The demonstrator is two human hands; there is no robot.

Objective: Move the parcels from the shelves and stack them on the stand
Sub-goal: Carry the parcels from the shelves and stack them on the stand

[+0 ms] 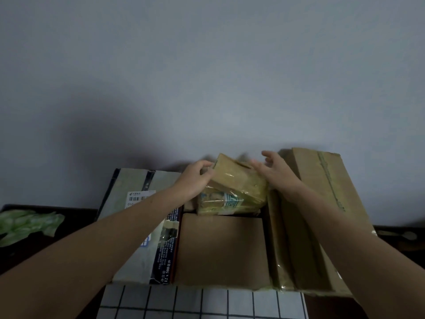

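A small taped cardboard parcel point(234, 180) with a green-and-white printed lower side sits tilted at the back of a group of boxes. My left hand point(195, 178) grips its left edge. My right hand point(276, 171) hovers at its right top corner, fingers spread, perhaps touching. In front lies a plain brown box point(220, 249). A grey-white box with a barcode label point(135, 203) lies to the left, partly under my left forearm. A long brown box point(317, 203) with green tape stands to the right. All rest on a stand covered by a white grid-patterned cloth point(202, 302).
A plain grey wall point(207, 77) rises right behind the boxes. A dark surface at the left carries crumpled green plastic point(27, 224). Another dark surface shows at the far right point(400, 238).
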